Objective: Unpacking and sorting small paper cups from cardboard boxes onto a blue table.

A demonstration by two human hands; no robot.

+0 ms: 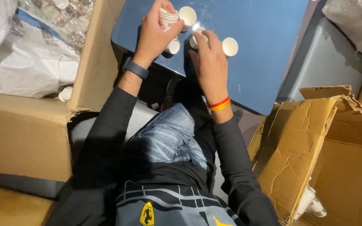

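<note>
My left hand grips a short stack of small white paper cups above the near corner of a blue table. A dark watch sits on that wrist. My right hand reaches onto the table, its fingers closed over a single white paper cup. Three more white cups stand around the hands: one beside the stack, one under my left hand, one to the right of my right hand. A red and yellow band is on my right wrist.
An open cardboard box at left holds white plastic bags of cups. Another torn cardboard box lies open at right, with sleeves of cups at its lower edge. A grey seat stands beyond the table.
</note>
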